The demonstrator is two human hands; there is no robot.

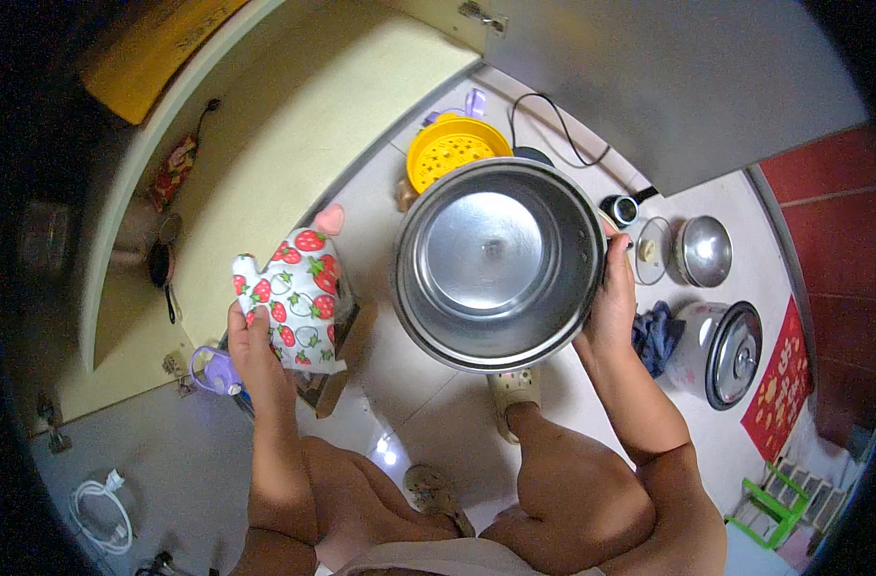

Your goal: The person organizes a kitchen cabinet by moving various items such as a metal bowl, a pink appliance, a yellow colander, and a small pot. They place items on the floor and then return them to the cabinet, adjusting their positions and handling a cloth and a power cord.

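In my right hand (614, 295) is a wide stainless steel pot (492, 252), gripped at its right side. Its mouth faces me, and the inside shows bare metal. My left hand (259, 345) holds an oven mitt (301, 302) with red strawberries on white, thumb part up and to the left. Both things are held up above the tiled floor, apart from each other. Behind the pot's upper left rim, a yellow perforated basket (456, 147) is partly hidden. Beyond the mitt's top shows a pink heart-shaped thing (330, 219).
An open cabinet (316, 122) spans the upper left, its grey door (668, 79) jutting out at upper right. Right of the pot stand a glass lid (652, 252), a steel bowl (706, 250), a dark cloth (656, 337) and a lidded pot (697, 345). A green stool (772, 507) sits lower right.
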